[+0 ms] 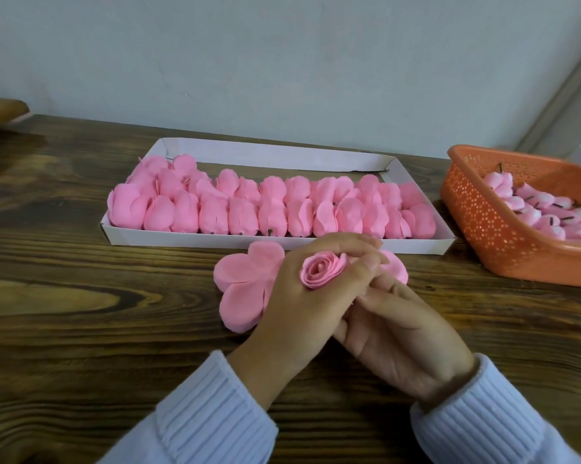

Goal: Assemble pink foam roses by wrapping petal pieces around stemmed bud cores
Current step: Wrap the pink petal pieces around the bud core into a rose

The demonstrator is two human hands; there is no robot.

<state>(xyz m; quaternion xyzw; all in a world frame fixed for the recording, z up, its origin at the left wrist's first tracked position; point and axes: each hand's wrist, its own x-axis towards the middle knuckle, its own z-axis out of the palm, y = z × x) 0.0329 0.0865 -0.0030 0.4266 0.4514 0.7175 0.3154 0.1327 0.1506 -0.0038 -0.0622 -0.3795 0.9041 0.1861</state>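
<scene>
Plainly, we had our left hand (292,296) curled round the rose bud (322,271), fingers and thumb closed about it so that only its spiralled top showed between them. Our right hand (399,329) lay against the left from below, its fingers reaching under the left palm. Their tips were hidden, so we could not tell whether they pinched anything. Both hands hovered over a flat petal piece (245,286) that lay on the wooden table (81,296), with its rounded lobes spreading out to the left and one more lobe showing to the right of our fingers. Just behind it sat a white cardboard tray (416,246) holding two rows of wrapped pink roses (242,216). Off to the right stood an orange perforated basket (483,222), with pale pink bud cores (533,209) heaped inside it.
</scene>
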